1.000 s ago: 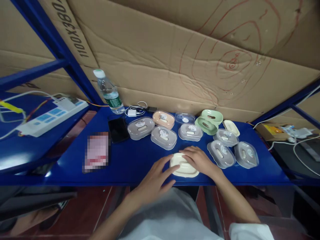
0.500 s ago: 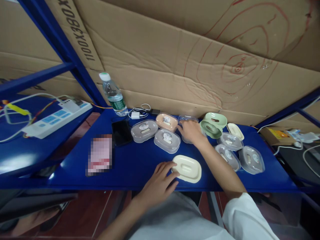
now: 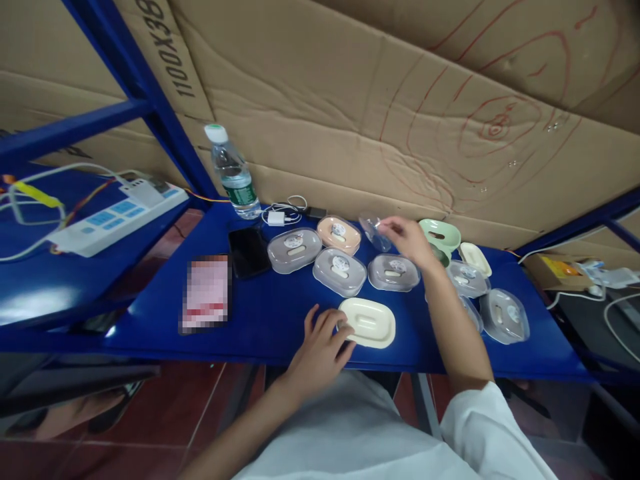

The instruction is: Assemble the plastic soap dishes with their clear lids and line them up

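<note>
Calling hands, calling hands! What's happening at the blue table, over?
Left hand: touching left edge of cream dish. Right hand: holding clear lid, tilted. Between lid and dish: gray clear-lidded box.

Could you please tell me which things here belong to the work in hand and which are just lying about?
Seemingly part of the work:
- cream dish, left hand at its edge
- clear cover, in the right hand
- grey lidded boxes
- peach box
- green dish

Seemingly just lying about:
- water bottle
- white charger
- black phone-like slab
- power strip
</note>
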Tool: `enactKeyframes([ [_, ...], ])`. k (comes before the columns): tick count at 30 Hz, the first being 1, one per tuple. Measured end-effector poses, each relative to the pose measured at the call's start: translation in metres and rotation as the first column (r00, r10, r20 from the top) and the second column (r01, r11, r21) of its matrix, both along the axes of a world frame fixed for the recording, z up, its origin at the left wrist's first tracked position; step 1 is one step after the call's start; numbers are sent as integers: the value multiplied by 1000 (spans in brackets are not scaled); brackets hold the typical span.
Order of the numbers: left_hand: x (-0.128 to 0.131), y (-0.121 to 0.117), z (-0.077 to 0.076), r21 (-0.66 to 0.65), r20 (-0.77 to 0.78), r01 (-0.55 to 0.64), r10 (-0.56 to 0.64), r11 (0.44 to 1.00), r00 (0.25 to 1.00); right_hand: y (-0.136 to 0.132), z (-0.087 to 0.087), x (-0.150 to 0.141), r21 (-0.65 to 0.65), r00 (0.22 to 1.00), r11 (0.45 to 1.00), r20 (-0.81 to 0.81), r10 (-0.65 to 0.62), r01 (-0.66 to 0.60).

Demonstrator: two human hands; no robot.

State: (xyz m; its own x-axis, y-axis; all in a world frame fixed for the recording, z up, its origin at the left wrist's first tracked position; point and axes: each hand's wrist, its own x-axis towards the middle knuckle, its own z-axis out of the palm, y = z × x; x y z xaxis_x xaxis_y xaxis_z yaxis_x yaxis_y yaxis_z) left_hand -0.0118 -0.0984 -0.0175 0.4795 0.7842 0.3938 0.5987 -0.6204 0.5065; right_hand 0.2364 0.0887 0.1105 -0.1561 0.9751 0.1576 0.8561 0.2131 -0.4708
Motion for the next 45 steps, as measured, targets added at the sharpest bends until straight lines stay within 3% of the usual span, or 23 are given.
enactKeyframes([
  [1, 0, 0, 0, 1, -2, 0, 0, 1000, 1000, -10, 5, 7, 50, 979, 998, -198, 43, -34],
  [2, 0, 0, 0, 2, -5, 2, -2, 1000, 1000, -23, 8, 13, 102, 910, 993, -403, 95, -59],
  [3, 0, 1, 0, 2, -8, 4, -4, 1000, 1000, -39, 10, 19, 144, 802, 987, -580, 144, -73],
  [5, -1, 1, 1, 1, -9, 3, -3, 1000, 1000, -80, 3, 28, 165, 611, 983, -771, 180, -82],
  [8, 0, 2, 4, -18, -17, 20, -20, 1000, 1000, -148, -25, 36, 93, 475, 995, -875, 94, -26],
  [11, 0, 2, 7, -41, -48, 39, -41, 998, 998, -199, -59, 42, -43, 382, 998, -922, -58, 48],
  [16, -24, -5, 11, -5, -150, 25, -25, 1000, 988, -236, -95, 43, -341, 227, 924, -899, -375, 173],
  [19, -54, -14, 10, 66, -196, -51, 63, 997, 979, -246, -108, 35, -402, 142, 881, -885, -444, 249],
  [21, -73, -19, 10, 98, -206, -111, 129, 989, 970, -252, -114, 28, -390, 177, 882, -880, -442, 265],
  [22, -80, -21, 10, 102, -213, -131, 151, 986, 965, -254, -116, 25, -375, 239, 890, -868, -435, 260],
  [26, -90, -20, 11, 90, -233, -173, 190, 981, 954, -257, -115, 22, -267, 696, 936, -628, -350, 230],
  [27, -89, -18, 11, 88, -226, -183, 198, 979, 954, -256, -113, 23, -217, 787, 947, -528, -318, 237],
  [29, -84, -15, 10, 79, -206, -192, 204, 978, 957, -251, -110, 27, -74, 890, 960, -360, -278, 270],
  [31, -78, -14, 9, 63, -200, -179, 188, 982, 962, -243, -109, 28, 97, 932, 952, -256, -257, 290],
  [33, -73, -15, 8, 51, -221, -161, 168, 986, 961, -233, -110, 27, 191, 969, 956, -155, -193, 221],
  [37, -68, -18, 8, 35, -278, -143, 147, 989, 949, -221, -119, 23, 75, 999, 997, 10, 33, -34],
  [41, -67, -16, 8, 40, -273, -160, 165, 986, 948, -226, -123, 30, 62, 1000, 998, -1, -19, 19],
  [45, -65, -5, 10, 48, -204, -156, 162, 987, 965, -222, -99, 39, 132, 998, 991, 60, -25, 17],
])
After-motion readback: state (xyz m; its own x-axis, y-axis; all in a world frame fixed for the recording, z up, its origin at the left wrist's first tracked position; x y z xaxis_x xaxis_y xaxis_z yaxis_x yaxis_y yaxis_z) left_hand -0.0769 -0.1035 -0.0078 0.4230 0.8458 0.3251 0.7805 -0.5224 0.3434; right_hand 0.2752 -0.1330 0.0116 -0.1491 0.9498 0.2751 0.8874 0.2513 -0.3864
